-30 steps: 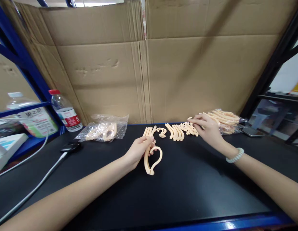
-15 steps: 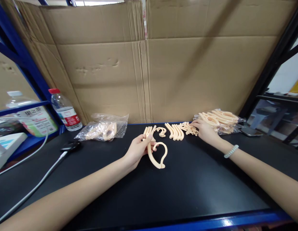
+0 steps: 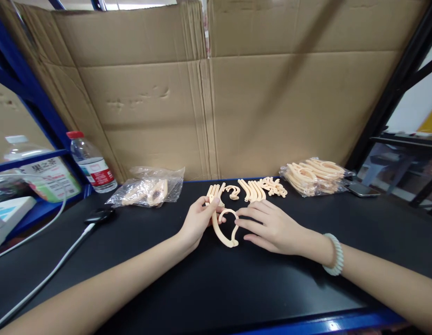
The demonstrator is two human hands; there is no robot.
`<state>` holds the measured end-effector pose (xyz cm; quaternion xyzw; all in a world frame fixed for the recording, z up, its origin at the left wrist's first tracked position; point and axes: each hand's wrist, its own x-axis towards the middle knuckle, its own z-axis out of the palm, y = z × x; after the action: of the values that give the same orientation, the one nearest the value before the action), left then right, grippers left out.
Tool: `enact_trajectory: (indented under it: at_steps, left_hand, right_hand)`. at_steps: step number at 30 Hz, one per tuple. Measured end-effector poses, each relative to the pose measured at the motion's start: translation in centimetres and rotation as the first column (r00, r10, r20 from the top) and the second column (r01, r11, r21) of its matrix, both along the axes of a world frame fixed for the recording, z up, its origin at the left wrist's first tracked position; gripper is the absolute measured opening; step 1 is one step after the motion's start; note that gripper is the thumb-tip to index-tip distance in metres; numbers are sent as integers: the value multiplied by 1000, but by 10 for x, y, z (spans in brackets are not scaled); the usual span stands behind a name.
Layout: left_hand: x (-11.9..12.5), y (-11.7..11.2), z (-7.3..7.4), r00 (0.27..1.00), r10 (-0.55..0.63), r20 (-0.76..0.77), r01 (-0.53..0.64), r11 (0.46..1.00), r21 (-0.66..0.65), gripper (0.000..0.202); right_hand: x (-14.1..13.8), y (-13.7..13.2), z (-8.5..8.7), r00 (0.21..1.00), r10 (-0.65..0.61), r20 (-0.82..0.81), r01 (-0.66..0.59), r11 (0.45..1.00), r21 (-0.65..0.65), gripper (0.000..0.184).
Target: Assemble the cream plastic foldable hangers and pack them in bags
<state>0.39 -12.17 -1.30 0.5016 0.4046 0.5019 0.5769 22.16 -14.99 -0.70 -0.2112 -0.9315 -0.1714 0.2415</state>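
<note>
Over on the far left a blue shelf frame (image 3: 30,100) is standing against the cardboard. A green-labelled carton (image 3: 50,179) is tucked into it, and a red-capped water bottle (image 3: 89,163) is standing upright just beside. A white cable (image 3: 44,279) is running across the black desk (image 3: 237,288) up to a small black device (image 3: 99,215). Next along, a clear plastic bag (image 3: 148,188) is lying crumpled near the back edge, with a few peach pieces showing inside.

In the middle, the left hand (image 3: 197,225) is holding the curved peach piece (image 3: 221,235) — its grip is clamped on the long leg, thumb on top, and the hooked loop is curling off to the right. Whether the bottom bend is touching the desk, I cannot tell. The right hand (image 3: 272,227) is lying low beside it, palm down, its grip apart with the fingers spread flat and the fingertips touching the loop's outer side. A pale bead bracelet (image 3: 334,255) is sitting on that wrist.

Behind the hands, sorted rows are lying along the back: straight sticks (image 3: 214,190), a small curl (image 3: 233,190), curved strips (image 3: 253,190) and a little heap of small bits (image 3: 274,186). Farther right a bag of peach loops (image 3: 315,177) is bulging — and a phone (image 3: 359,189) is lying just beside it. A cardboard wall (image 3: 272,93) is closing off the back.
</note>
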Motion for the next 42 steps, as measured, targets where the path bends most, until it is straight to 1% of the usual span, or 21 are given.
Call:
enact_trajectory:
  at_steps: [4, 8, 12, 15, 17, 18, 19, 20, 21, 22, 23, 25, 26, 27, 28, 30, 32, 35, 38, 40, 42]
  left_hand:
    - [2, -1, -1, 1000, 9, 25, -9, 1000, -8, 32]
    - [5, -3, 2, 999, -11, 36, 11, 1000, -10, 33]
    - [8, -4, 0, 1000, 8, 16, -8, 1000, -3, 29]
    - [8, -5, -5, 998, 15, -67, -11, 997, 71, 33]
    - [7, -7, -7, 982, 72, -177, -36, 979, 200, 42]
    - [6, -8, -8, 962, 132, -240, -56, 952, 301, 47]
    - [5, -10, -8, 930, 213, -299, -71, 904, 422, 52]
    - [3, -11, -8, 885, 304, -353, -67, 833, 549, 57]
    - [1, -12, -7, 831, 391, -396, -32, 744, 667, 60]
    - [0, -13, -5, 774, 463, -432, 40, 646, 762, 62]
    - [-1, -14, -3, 720, 507, -475, 151, 553, 819, 61]
    - [-2, -17, 1, 612, 526, -590, 429, 406, 807, 50]
    - [-2, -18, 2, 557, 518, -649, 548, 358, 756, 44]
    - [-1, -20, 4, 502, 511, -698, 634, 331, 699, 38]
    - [0, -21, 5, 453, 511, -730, 685, 325, 652, 33]
    - [2, -22, 6, 388, 533, -752, 716, 340, 610, 27]
    - [3, -22, 7, 353, 565, -746, 719, 346, 602, 25]
    - [2, -19, 6, 334, 602, -726, 738, 312, 598, 25]
    - [1, -17, 4, 326, 601, -730, 768, 282, 574, 20]
    - [0, -17, 2, 316, 587, -745, 783, 281, 554, 17]
    - [-1, -18, 0, 313, 576, -756, 787, 289, 546, 14]
  right_hand:
    - [0, 1, -2, 999, 13, 45, -12, 1000, -17, 31]
    - [-6, -3, -3, 995, 24, 95, -20, 999, -35, 29]
    - [-6, -4, -5, 996, 29, 85, -31, 999, 17, 23]
    - [-5, -3, -7, 998, 31, 60, -34, 997, 62, 19]
    - [-4, -3, -8, 999, 9, 31, -11, 998, 66, 19]
    - [-4, -2, -8, 1000, -6, 10, 5, 998, 64, 19]
    - [-4, -2, -8, 1000, -21, -17, 22, 998, 61, 19]
    - [-3, -2, -8, 998, -34, -46, 37, 998, 58, 19]
    - [-3, -2, -8, 996, -44, -76, 48, 997, 56, 18]
    - [-2, -2, -8, 993, -52, -104, 58, 997, 54, 18]
    - [-2, -2, -8, 990, -59, -128, 67, 996, 54, 18]
    - [-2, -2, -8, 985, -71, -155, 81, 995, 61, 18]
    - [-2, -2, -8, 985, -75, -158, 86, 994, 67, 19]
    - [-2, -2, -9, 984, -79, -157, 91, 993, 70, 19]
    - [-2, -3, -9, 984, -82, -156, 95, 993, 72, 20]
    - [-3, -3, -10, 983, -86, -160, 98, 993, 69, 20]
    - [-5, -4, -11, 982, -84, -168, 97, 993, 69, 19]
    - [-6, -6, -10, 984, -80, -159, 96, 990, 99, 18]
    - [-7, -8, -11, 992, -77, -105, 92, 984, 154, 23]
    - [-8, -8, -12, 994, -66, -82, 78, 984, 160, 26]
    - [-9, -8, -14, 993, -53, -108, 65, 991, 114, 27]
